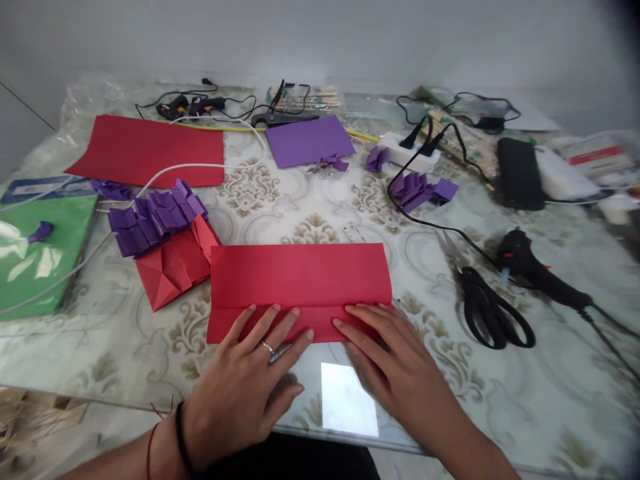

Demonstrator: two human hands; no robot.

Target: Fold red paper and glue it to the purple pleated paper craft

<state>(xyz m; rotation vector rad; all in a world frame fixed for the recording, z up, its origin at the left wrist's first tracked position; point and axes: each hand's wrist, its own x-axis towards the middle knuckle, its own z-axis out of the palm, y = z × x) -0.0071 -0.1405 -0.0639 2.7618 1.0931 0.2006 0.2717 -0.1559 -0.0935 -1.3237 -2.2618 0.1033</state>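
In front of me a sheet of red paper [300, 273] lies on the table, its near strip folded over along a lengthwise crease. My left hand [250, 373] rests on the left half of that strip, fingers spread and fingertips near the fold edge. On the right part of the strip lies my right hand [395, 353], its fingers stretched out flat. To the left of the sheet sits a folded red paper piece [173, 267], with a row of folded purple paper pieces [157, 217] on top of it.
At right lie black-handled scissors [493, 310] and a black glue gun [540, 267] with its cord. A white power strip [410, 153], purple paper [310, 141] and another red sheet [155, 150] are at the back. A green paper pack [45, 267] lies far left.
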